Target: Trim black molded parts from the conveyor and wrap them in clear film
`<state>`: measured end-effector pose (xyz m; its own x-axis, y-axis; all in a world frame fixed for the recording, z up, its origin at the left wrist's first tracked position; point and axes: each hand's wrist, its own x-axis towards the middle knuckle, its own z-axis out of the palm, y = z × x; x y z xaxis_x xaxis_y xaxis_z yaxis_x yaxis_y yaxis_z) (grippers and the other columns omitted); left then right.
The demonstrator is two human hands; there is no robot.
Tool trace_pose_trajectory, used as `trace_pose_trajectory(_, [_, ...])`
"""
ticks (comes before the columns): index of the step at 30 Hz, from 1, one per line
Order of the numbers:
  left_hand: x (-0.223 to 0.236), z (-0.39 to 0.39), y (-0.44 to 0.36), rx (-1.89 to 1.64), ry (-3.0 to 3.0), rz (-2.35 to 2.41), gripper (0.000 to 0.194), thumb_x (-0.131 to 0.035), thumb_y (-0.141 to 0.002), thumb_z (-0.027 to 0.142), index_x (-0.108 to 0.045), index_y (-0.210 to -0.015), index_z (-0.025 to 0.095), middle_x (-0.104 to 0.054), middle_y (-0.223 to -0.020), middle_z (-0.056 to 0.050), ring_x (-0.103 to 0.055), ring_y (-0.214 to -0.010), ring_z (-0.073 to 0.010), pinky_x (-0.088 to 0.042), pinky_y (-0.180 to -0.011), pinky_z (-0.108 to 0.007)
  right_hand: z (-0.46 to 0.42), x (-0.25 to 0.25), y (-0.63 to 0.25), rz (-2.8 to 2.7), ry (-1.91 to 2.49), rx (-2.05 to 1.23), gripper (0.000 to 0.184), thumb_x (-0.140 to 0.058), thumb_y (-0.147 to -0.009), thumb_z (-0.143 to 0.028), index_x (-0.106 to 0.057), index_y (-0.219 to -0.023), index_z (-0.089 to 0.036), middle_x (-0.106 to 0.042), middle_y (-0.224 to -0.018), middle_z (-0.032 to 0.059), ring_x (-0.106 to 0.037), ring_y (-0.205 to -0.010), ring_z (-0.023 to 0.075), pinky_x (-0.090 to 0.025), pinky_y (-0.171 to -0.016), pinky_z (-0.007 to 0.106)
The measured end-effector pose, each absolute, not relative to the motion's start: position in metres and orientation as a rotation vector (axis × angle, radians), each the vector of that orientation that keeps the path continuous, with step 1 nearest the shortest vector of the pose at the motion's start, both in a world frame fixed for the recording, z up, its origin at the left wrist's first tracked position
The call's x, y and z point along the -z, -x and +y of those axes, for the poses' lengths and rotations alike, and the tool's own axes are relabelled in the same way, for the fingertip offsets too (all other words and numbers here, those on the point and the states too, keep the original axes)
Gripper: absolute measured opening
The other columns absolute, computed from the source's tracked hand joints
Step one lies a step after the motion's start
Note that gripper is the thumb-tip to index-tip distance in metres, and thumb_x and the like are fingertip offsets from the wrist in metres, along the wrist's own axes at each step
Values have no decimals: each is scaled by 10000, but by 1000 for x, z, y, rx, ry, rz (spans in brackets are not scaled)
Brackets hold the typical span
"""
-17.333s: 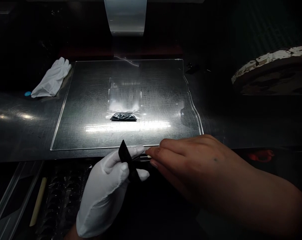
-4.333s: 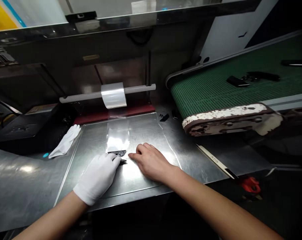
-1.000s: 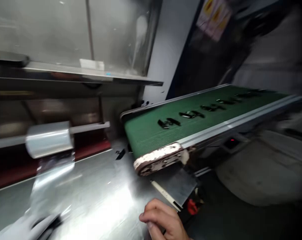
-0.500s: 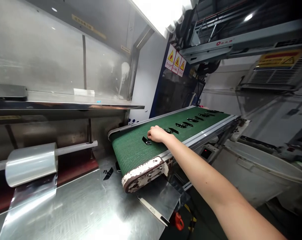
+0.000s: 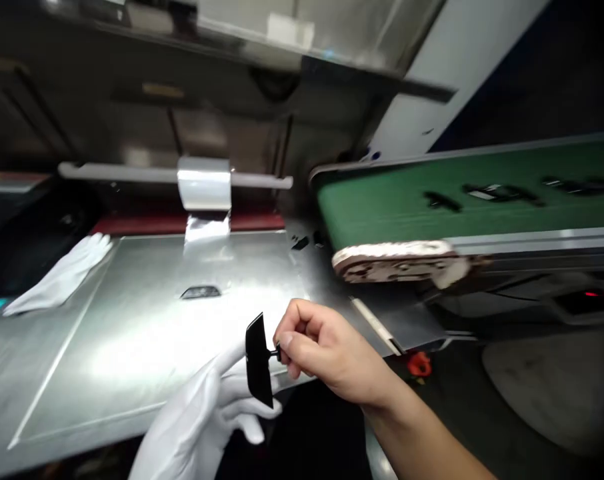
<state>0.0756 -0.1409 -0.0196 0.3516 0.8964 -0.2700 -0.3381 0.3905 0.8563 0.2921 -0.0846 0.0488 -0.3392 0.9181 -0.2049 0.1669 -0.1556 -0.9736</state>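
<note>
The right hand (image 5: 327, 347), half a second ago stretched out to the green conveyor belt (image 5: 432, 200), is now back over the counter (image 5: 107, 333), pinching a black plastic part (image 5: 259, 360) by its stub; the gloved left hand (image 5: 207, 413) touches the part from below with open fingers.

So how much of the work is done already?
One black part already lies on the film on the metal table. Another black piece is in hand: the bare right hand pinches its stub and the gloved left hand touches it. More pieces wait on the green belt.
</note>
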Motion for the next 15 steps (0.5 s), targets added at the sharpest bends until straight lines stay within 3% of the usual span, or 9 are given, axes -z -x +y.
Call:
trace_pose_trajectory(3, [24,-154,-83,-917,-500,670,454,-436,-1056,479,-774,-1160,194,-774,-1022,-164,-755,-851,-273,-587,-651,-312,-102,-12,-271,-1289,1198,-1746,132,-690,-874,-254,-591,-836,-176,-617,-715,-28,-570,-611,88,-435,-568,187])
trace_pose_trajectory(5, [30,-160,-85,-923,-420,675,401,-459,-1062,419,-754,-1195,182,-771,-953,-155,-746,-772,-235,-556,-604,-261,-107,4,-267,-1252,1195,-1811,113,-689,-888,-236,-605,-845,-174,-629,-723,-25,-575,-630,91,-456,-599,197])
trace_pose_trajectory(7, [35,-166,-85,-935,-392,686,372,-451,-1070,376,-726,-1228,181,-759,-894,-134,-718,-701,-205,-539,-591,-252,-111,16,-265,-1208,1198,-1848,116,-698,-890,-229,-610,-837,-176,-638,-721,-25,-583,-622,91,-465,-594,198])
trace_pose_trajectory(11, [37,-171,-85,-935,-428,687,440,-373,-1089,363,-743,-1028,134,-679,-716,-94,-611,-624,-168,-490,-604,-265,-120,27,-264,-1138,1184,-1912,128,-689,-940,-260,-614,-873,-181,-693,-745,-4,-625,-595,98,-452,-538,187])
trace_pose_trajectory(15, [34,-168,-86,-913,-415,744,454,-365,-1094,404,-694,-1281,152,-644,-663,-71,-588,-637,-194,-448,-616,-299,-126,33,-265,-1095,1143,-1959,150,-631,-1015,-315,-604,-954,-181,-721,-743,4,-635,-567,89,-432,-506,159])
